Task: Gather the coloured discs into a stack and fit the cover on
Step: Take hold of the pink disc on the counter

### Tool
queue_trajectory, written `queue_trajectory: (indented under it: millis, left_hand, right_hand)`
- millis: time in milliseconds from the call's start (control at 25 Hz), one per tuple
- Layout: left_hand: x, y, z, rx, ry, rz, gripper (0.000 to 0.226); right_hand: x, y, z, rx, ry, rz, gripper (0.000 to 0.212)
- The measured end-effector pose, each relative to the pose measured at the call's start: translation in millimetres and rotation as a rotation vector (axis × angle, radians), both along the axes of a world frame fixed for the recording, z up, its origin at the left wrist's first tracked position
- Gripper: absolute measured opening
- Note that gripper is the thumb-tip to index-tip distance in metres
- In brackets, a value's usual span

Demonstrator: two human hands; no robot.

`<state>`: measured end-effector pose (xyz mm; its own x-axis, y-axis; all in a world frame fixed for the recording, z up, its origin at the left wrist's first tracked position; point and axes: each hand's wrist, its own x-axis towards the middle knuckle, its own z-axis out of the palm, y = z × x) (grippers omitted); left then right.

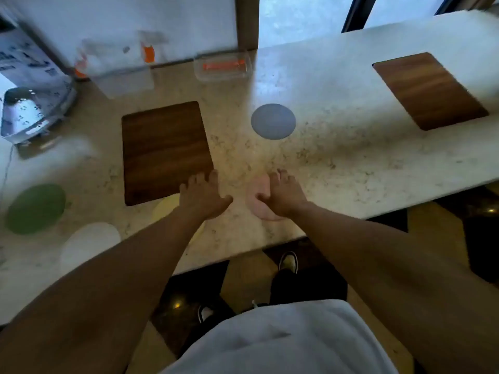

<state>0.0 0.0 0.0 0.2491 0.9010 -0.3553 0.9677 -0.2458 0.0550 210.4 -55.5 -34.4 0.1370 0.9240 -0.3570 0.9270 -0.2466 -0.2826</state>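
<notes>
- Head view, looking down at 2 bare hands over a speckled stone counter (337, 147).
- Right hand (283, 195): fingers spread apart, palm down on a pink disc (260, 209), thumb across its middle; not gripping it.
- Left hand (204, 197): fingers spread apart, palm down, nothing held; fingertips at the near right corner of a dark wood board (164, 151).
- Pale yellow disc (166, 211) peeks out just left of the left wrist, mostly hidden by the arm.
- Grey-blue disc (273, 121) lies flat farther back, apart from both hands.
- Green disc (36, 209) sits at far left, w/ a white round piece (89, 242) near it; too blurred to tell if that's the cover.
- Second wood board (429, 90) at far right.
</notes>
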Motion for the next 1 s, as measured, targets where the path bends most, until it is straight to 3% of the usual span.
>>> queue_trajectory:
  millis: [120, 320, 480, 680, 800, 880, 1000]
  left_hand:
    - [41.8, -9.4, -16.9, -0.077, -0.107, 0.077, 0.079]
    - [78.9, -23.2, -37.8, -0.189, -0.273, 0.336, 0.058]
    - [97.6, -28.8, -39.4, -0.174, -0.286, 0.521, 0.035]
    - [115.2, -22.9, -44.2, -0.230, -0.309, 0.684, 0.029]
    - [123.9, -18.3, -49.0, -0.215, -0.395, 0.832, 0.018]
    - [126.8, -17.1, -51.2, -0.173, -0.480, 0.954, 0.027]
    - [131.7, -14.2, -51.7, -0.155, -0.587, 1.107, 0.020]
  right_hand:
    - [44.7, 3.2, -9.6, 0.030, -0.049, -0.067, 0.075]
    - [84.9, 1.5, -19.5, -0.056, 0.065, -0.108, 0.063]
    - [87.7, -2.3, -26.2, -0.088, 0.105, -0.101, 0.060]
    - [87.6, 1.3, -29.9, -0.085, 0.186, -0.168, 0.055]
    - [89.9, 4.2, -30.3, -0.063, 0.298, -0.294, 0.038]
    - [92.3, 5.6, -31.1, -0.046, 0.352, -0.385, 0.023]
    - [95.1, 9.5, -33.8, -0.034, 0.380, -0.464, 0.017]
